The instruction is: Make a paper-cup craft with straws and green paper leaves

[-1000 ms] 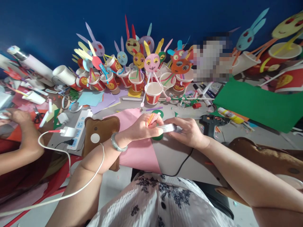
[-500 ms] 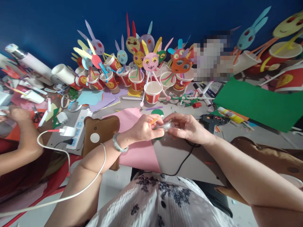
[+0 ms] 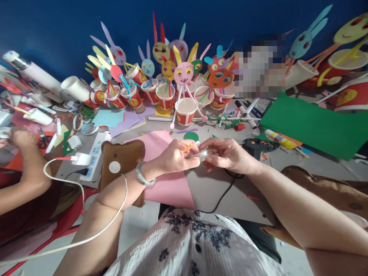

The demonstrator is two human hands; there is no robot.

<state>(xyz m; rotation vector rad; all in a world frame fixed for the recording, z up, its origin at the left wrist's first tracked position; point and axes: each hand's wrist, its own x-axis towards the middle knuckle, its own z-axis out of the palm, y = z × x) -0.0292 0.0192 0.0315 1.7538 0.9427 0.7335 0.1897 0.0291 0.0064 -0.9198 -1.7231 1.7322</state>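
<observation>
A small roll of clear tape (image 3: 202,154) is between my hands, above the table. My left hand (image 3: 178,155) pinches its left side and also has a short orange stick with a pale tip (image 3: 188,147) between thumb and fingers. From the right, my right hand (image 3: 228,155) grips the tape roll with thumb and fingertips. Just beyond my hands lies a green paper circle (image 3: 191,136). Under my left hand a pink paper sheet (image 3: 169,188) is spread on the table. A pink-faced paper figure (image 3: 184,74) stands in a paper cup (image 3: 186,115) farther back.
Several cups with paper animal figures line the blue wall. A black glue gun (image 3: 253,147), a glue stick (image 3: 278,138) and green paper (image 3: 313,126) lie right. A power strip (image 3: 96,153) and brown cushion (image 3: 123,163) are left. A white cable crosses my left arm; another person's hand (image 3: 24,140) is far left.
My hands stay almost in place, still closed around the tape roll with only slight finger movement. The view has shifted slightly.
</observation>
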